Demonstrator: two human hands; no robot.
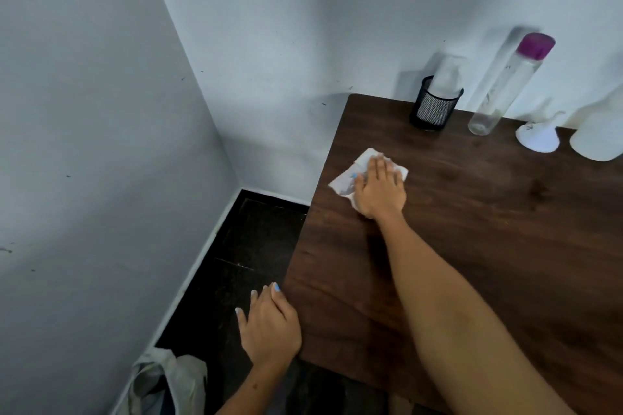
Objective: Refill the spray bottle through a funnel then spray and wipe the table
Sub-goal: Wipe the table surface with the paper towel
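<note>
My right hand [379, 187] lies flat, fingers straight, pressing a white cloth [345, 180] onto the dark wooden table [488, 246] near its left edge. My left hand [268, 325] hangs beside the table's near left corner with relaxed fingers, holding nothing. A white funnel [537, 136] lies at the back right. Beside the funnel, a white bottle [598, 135] is cut off by the frame edge, so its top is hidden. A tall clear bottle with a purple cap [505, 84] stands at the back.
A black mesh cup [433, 106] holding a clear container stands at the back by the wall. White walls meet in a corner to the left. Dark floor lies left of the table, with a pale bag [161, 381] on it.
</note>
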